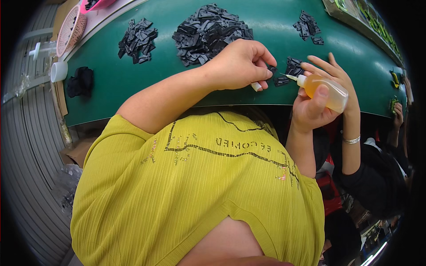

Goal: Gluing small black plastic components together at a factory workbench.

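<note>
My left hand [242, 64] is closed over the table, with a small black piece [272, 69] pinched at its fingertips. A short white thing [256, 86] shows under its fingers; whether it is a wrap or a separate piece I cannot tell. My right hand [308, 108] grips a clear squeeze bottle [326, 91] of amber liquid. The bottle is tilted, its thin white nozzle [290, 77] pointing left toward my left fingertips, apart from them. Beneath the nozzle lie a few flat black pieces [281, 81], beside a small pile of black pieces [293, 66].
A large heap of black pieces [208, 33] lies on the green table [164, 88], with smaller piles [137, 40] [307, 25] either side. A co-worker's hand [333, 71] reaches in just behind the bottle. Far left are a pink basket [72, 31], white cup [58, 71] and black cloth [80, 82].
</note>
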The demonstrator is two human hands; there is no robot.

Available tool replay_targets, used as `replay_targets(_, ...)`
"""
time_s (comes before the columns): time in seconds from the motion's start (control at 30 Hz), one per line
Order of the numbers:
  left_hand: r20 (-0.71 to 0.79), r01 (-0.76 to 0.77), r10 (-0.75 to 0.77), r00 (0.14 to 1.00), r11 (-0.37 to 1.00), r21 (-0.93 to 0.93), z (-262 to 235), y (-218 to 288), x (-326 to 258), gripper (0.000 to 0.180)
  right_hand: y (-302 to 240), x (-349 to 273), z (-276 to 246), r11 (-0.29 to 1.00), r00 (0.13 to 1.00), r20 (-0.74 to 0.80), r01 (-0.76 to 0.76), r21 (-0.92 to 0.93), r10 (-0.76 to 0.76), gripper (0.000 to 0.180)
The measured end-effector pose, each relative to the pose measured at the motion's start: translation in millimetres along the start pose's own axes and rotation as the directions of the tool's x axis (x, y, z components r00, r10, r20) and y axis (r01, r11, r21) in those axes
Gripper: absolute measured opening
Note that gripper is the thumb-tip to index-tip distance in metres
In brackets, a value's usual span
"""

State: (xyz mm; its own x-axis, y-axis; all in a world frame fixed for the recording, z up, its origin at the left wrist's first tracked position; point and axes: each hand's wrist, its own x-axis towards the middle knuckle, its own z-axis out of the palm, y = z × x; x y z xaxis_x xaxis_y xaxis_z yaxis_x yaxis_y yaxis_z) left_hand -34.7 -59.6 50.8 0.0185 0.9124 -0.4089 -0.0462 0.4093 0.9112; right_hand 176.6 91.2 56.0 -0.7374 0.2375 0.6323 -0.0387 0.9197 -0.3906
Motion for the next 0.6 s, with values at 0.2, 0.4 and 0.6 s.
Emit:
replay_targets(0.2, -0.017, 0.015, -0.014, 1.0, 0.999, 0.051, 0.2, -4.7, 1.0, 0.021, -8.0, -11.0, 46.3, 0.995, 0.999, 0.027, -0.038, 0.087, 0.036, 0.03)
replay_targets(0.4, -0.015, 0.011, -0.01, 1.0, 0.999, 0.045, -1.3, -3.0, -0.6, 0.02, -33.2, -6.6, 44.3, 0.963, 0.978, 0.057, -0.208, 0.169, 0.201, 0.028)
replay_targets(0.6, 0.005, 0.008, -0.008, 1.0, 0.999, 0.043, -2.2, -2.1, 2.2, 0.02, -64.9, -23.4, 80.9, 0.765, 0.586, -0.52, -0.312, 0.564, 0.622, 0.044)
